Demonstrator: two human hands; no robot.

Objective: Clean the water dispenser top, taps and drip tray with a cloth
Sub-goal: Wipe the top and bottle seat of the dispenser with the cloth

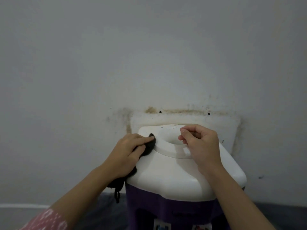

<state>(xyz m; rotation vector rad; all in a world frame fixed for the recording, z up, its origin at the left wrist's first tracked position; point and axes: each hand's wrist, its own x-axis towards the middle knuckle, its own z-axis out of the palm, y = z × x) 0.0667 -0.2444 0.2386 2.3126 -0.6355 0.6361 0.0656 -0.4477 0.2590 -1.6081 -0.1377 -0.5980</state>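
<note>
At far left, a pink patterned sleeve [46, 219] covers the person's left upper forearm. The left hand [127, 151] lies palm down on the left side of the white plastic top [174, 173] of the water dispenser, its fingers extended and pressing a black cloth [149, 145] flat against the surface. The cloth shows beyond the fingertips and trails off the top's left edge, a loose end with a strap hanging down. At centre, the round recessed bottle well [172, 138] sits in the raised lid. The right hand [201, 146] hovers over the well's right rim, fingers curled inward, thumb and forefinger brought together; whether they pinch anything cannot be told. Below the top, the purple dispenser body [166, 211] shows two taps [162, 227] at the bottom edge. Behind, the white wall [149, 55] carries brown staining and two dark holes.
</note>
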